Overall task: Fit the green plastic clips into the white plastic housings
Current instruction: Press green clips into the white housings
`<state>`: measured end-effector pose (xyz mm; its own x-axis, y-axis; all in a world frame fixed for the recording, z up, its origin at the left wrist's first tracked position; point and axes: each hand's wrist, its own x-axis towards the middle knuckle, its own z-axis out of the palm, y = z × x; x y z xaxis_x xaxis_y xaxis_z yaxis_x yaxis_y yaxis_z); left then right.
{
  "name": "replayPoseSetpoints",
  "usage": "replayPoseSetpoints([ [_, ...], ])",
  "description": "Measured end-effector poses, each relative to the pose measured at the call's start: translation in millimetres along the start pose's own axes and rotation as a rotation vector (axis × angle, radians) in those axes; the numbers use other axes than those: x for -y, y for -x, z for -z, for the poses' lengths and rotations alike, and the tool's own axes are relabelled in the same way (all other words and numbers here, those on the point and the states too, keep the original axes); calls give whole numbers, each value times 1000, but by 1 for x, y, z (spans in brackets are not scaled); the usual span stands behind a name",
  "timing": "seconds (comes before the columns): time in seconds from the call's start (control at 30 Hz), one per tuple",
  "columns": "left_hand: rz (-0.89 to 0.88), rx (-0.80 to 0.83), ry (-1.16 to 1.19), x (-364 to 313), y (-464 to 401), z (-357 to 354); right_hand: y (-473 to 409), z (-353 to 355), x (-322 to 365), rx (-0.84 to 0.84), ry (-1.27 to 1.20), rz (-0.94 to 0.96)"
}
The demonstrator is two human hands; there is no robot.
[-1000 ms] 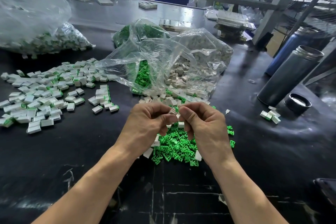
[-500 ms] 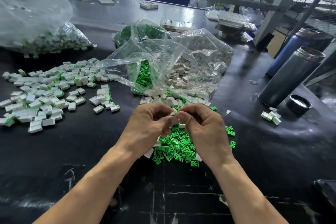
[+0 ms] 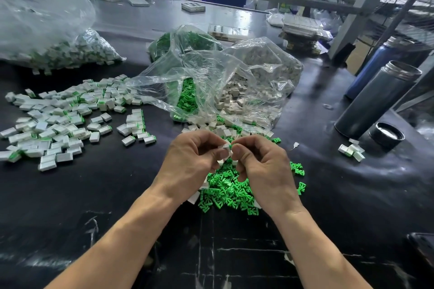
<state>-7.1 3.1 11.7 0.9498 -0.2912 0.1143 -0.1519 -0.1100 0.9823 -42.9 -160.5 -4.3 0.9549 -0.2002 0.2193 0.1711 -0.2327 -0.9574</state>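
I'm seeing the left hand (image 3: 192,164) fingers (image 3: 219,153) pinching a white housing (image 3: 226,146), w/ the right hand (image 3: 260,166) fingers (image 3: 237,149) pinching a green clip (image 3: 230,146) against its end, both held above the loose green clips (image 3: 229,191) on the black surface (image 3: 117,195). Finished pieces (image 3: 58,122) are lying to the left; clear bags (image 3: 223,82) are sitting behind, a steel flask (image 3: 375,101) standing at right.

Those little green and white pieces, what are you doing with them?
A person is snapping them together. The left hand pinches a white housing, and the right hand pushes a green clip into it. Loose clips lie on the table under the hands, and finished pieces are spread out to the left.
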Motion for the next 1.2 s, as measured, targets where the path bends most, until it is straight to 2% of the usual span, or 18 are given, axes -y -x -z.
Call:
replayPoseSetpoints([
  [0.13,-29,-32,-69,1,0,0,2,-1,0,-18,119,45],
  [0.5,-56,-30,-182,1,1,2,4,0,5,8,219,85],
  [0.77,-52,-36,30,-3,-1,-2,4,-3,12,-66,-110,28],
  [0.87,-84,-31,14,-4,-1,-4,3,-3,14,-64,-141,-22],
  [1.03,-72,-17,-33,-5,1,-11,6,-12,15,57,-195,-303],
  [1.2,-46,62,41,-6,5,-15,5,-18,15,35,-198,-301],
])
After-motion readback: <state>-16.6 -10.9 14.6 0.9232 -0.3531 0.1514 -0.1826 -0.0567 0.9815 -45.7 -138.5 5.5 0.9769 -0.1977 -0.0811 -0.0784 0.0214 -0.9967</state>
